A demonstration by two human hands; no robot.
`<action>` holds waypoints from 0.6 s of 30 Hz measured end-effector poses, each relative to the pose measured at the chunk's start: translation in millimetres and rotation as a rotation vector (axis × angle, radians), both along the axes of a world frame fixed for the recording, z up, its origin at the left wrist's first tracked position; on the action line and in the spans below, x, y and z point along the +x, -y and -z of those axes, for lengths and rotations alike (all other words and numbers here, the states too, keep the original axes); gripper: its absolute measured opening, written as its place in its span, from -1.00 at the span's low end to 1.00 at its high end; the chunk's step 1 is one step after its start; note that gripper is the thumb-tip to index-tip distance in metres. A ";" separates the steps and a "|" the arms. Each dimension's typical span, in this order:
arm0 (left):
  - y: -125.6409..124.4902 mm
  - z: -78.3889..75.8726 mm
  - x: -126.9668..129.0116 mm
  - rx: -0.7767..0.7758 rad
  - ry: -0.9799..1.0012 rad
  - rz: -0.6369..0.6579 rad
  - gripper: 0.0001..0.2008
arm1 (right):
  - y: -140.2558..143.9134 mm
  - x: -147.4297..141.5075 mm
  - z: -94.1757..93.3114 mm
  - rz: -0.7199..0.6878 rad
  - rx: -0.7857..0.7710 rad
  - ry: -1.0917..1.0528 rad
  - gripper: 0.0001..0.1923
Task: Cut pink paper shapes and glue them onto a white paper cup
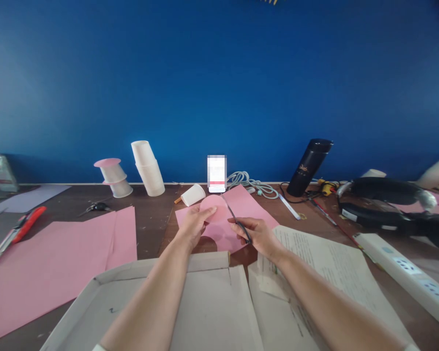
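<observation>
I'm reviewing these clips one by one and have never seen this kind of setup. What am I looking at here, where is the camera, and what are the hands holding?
There is no machine: a person wears one camera on the head, looking forward and down at their own bare arms. The left hand holds a round pink paper piece. The right hand holds scissors at its edge. On the brown table lie pink paper sheets, stacked white paper cups, one tipped cup, a dark flask, a power strip, printed pages and flattened cardboard.

Tipped cup [192,194] just beyond hands [227,226]
</observation>
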State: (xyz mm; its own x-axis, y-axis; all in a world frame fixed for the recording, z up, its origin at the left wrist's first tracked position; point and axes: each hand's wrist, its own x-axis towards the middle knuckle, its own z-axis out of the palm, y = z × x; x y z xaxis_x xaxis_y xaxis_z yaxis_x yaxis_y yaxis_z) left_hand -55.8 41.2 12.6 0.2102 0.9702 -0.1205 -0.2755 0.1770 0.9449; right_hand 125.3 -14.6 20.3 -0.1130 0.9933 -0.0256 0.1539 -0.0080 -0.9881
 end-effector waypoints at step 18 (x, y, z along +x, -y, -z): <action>-1.4 1.2 0.0 -0.008 -0.010 -0.020 -0.54 | -1.8 0.1 3.5 0.015 0.010 0.049 -0.49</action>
